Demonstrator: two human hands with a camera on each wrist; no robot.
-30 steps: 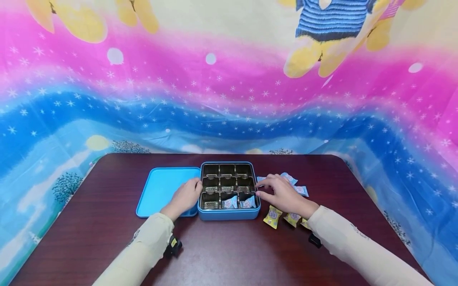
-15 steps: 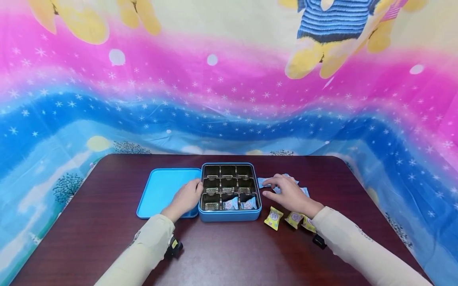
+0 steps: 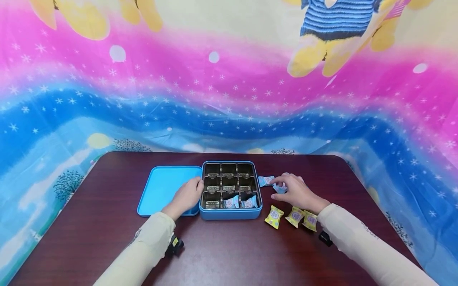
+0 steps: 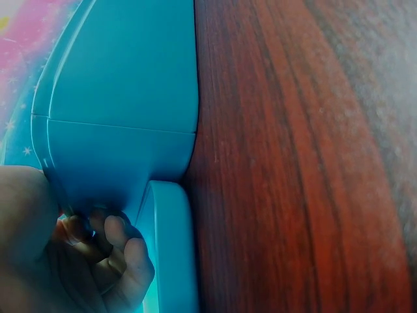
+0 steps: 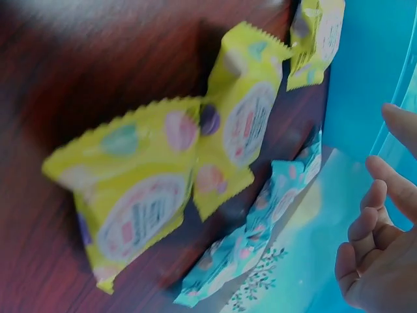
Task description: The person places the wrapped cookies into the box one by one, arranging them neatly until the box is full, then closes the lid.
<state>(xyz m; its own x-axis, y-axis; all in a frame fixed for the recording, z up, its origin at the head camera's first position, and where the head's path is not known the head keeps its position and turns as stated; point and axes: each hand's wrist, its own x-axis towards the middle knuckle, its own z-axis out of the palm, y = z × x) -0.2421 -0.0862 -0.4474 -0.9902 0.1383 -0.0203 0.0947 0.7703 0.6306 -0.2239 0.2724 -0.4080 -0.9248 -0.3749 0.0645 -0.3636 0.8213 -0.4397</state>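
Note:
A blue box (image 3: 230, 215) stands in mid-table in the head view, its dark insert (image 3: 228, 174) divided into several compartments. Two blue-wrapped candies (image 3: 231, 202) lie in the front row, in the middle and right compartments. My left hand (image 3: 186, 196) grips the box's left rim, its fingers (image 4: 133, 261) curled near the outer wall in the left wrist view. Right of the box, my right hand (image 3: 298, 194) hovers over loose blue-wrapped candies (image 3: 266, 181), thumb and forefinger apart. Nothing shows between its fingers; it partly covers the candies beneath.
The light-blue lid (image 3: 166, 188) lies flat against the box's left side. Three yellow-wrapped candies (image 3: 274, 217) are on the brown table (image 3: 229, 254) in front of my right hand. A printed cloth (image 3: 229, 119) hangs behind the table.
My right hand has moved right, away from the box's right edge, uncovering more of the blue and yellow candies. My left hand has stayed on the box rim.

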